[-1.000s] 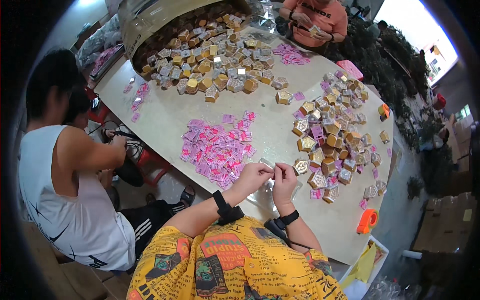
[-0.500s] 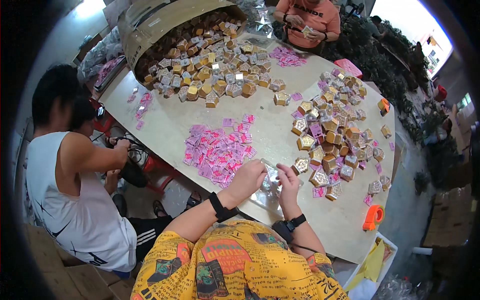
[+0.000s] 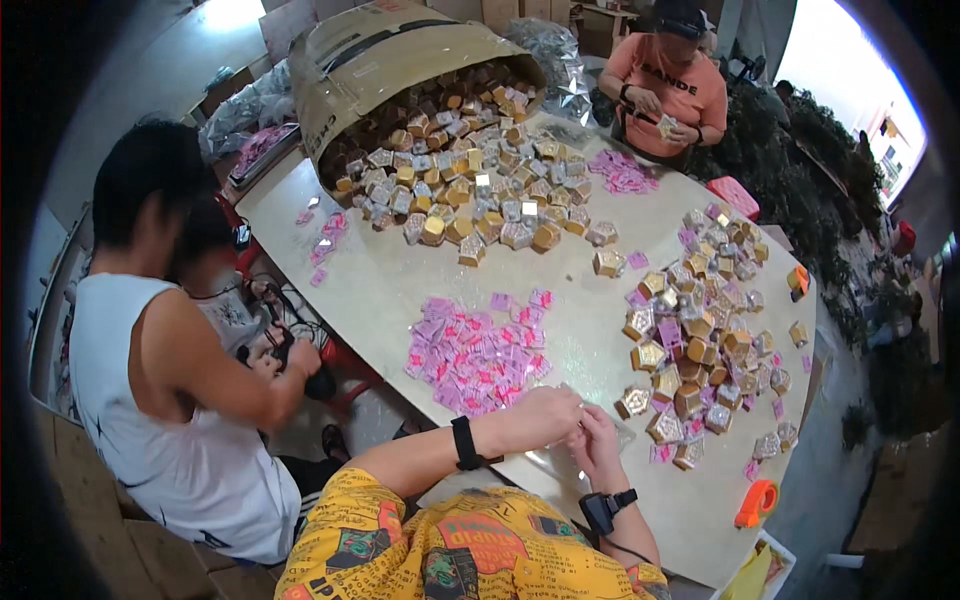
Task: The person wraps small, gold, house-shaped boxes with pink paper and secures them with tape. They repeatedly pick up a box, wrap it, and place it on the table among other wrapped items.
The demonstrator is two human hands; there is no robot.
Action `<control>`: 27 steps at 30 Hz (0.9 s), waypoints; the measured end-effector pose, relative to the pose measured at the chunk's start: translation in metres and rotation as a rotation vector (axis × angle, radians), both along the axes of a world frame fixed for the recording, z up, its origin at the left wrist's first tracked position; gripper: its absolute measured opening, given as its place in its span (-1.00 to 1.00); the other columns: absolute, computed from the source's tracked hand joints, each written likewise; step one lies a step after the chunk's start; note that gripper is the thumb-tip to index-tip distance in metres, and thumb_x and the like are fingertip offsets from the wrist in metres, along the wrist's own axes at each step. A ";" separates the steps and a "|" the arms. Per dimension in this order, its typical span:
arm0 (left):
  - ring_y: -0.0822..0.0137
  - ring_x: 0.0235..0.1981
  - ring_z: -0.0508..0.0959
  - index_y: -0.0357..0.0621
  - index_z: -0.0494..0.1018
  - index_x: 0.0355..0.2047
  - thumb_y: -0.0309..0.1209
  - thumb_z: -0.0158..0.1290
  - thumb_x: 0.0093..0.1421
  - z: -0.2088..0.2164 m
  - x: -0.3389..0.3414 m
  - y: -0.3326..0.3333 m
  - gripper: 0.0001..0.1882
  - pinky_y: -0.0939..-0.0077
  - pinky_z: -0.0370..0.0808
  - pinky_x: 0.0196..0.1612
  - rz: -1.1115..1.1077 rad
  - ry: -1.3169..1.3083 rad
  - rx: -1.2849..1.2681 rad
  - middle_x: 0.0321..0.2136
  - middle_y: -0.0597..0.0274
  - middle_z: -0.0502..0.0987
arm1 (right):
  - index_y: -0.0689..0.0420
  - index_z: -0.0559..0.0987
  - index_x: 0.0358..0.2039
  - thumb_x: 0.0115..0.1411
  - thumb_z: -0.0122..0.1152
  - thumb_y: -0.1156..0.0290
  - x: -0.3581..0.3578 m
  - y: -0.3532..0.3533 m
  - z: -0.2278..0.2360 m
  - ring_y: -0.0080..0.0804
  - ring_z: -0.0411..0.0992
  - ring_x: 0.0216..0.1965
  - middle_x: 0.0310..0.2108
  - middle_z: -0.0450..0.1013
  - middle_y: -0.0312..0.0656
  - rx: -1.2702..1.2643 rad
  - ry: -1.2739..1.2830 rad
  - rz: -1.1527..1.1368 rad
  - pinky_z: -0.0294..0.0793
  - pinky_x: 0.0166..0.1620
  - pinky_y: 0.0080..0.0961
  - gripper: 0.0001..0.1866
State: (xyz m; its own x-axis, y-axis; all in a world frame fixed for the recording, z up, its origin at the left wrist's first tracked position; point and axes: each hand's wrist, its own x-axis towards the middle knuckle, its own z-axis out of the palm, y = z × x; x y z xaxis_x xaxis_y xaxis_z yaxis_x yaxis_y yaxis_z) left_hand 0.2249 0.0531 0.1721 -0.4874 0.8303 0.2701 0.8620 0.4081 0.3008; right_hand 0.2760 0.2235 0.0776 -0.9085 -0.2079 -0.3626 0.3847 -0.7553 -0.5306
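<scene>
My left hand (image 3: 538, 416) and my right hand (image 3: 598, 440) meet at the table's near edge, fingertips pinched together. Whatever lies between them is too small or hidden to make out. Beneath them, a clear plastic sheet or bag (image 3: 553, 463) lies on the table, partly covered by my hands. Just beyond my left hand spreads a heap of small pink packets (image 3: 475, 352). To the right of my hands is a pile of gold and silver pentagonal boxes (image 3: 690, 370), with pink packets scattered among them.
A large cardboard box (image 3: 350, 62) on its side spills more such boxes (image 3: 480, 200) across the pale table (image 3: 560, 310). An orange tape dispenser (image 3: 757, 503) sits near the right edge. One person (image 3: 170, 400) sits at left; another (image 3: 672, 95) stands across, holding a small box.
My hands, earlier apart over the plastic sheet, have come together at the fingertips. The whole view has shifted, so the table appears lower and further right. The person at left has moved their arms.
</scene>
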 end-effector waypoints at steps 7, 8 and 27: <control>0.16 -0.41 0.50 -0.18 0.41 -0.54 -0.46 0.05 -0.07 0.000 -0.048 -0.004 -0.92 0.34 0.47 -0.38 0.034 -0.026 0.134 -0.52 0.16 0.42 | 0.21 0.38 -0.04 0.26 0.01 0.49 -0.033 -0.006 0.005 -0.48 0.48 -0.36 -0.29 0.47 -0.17 -0.246 -0.093 -0.048 0.53 -0.36 -0.62 -0.75; 0.16 -0.41 0.50 -0.18 0.41 -0.54 -0.45 0.05 -0.08 0.000 -0.053 -0.006 -0.91 0.34 0.47 -0.38 0.041 -0.031 0.140 -0.52 0.16 0.42 | 0.21 0.38 -0.05 0.27 0.01 0.48 -0.036 -0.010 0.007 -0.49 0.48 -0.36 -0.29 0.47 -0.17 -0.236 -0.152 -0.071 0.52 -0.36 -0.63 -0.76; 0.29 -0.35 0.45 -0.11 0.43 -0.52 -0.34 0.03 0.00 -0.033 -0.101 -0.052 -0.89 0.43 0.40 -0.41 -0.030 0.091 0.167 -0.47 0.28 0.41 | 0.19 0.45 -0.43 0.18 0.09 0.52 -0.077 -0.046 0.023 -0.49 0.36 -0.52 -0.53 0.41 -0.22 0.386 -0.038 -0.070 0.36 -0.43 -0.61 -0.95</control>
State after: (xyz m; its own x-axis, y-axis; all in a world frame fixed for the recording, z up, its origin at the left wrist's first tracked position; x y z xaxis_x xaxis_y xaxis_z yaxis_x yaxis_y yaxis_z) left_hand 0.1235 0.0007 0.1391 -0.4306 0.7839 0.4474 0.8996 0.3330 0.2825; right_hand 0.1988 0.1779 0.1004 -0.9000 0.0125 -0.4358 0.3640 -0.5284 -0.7670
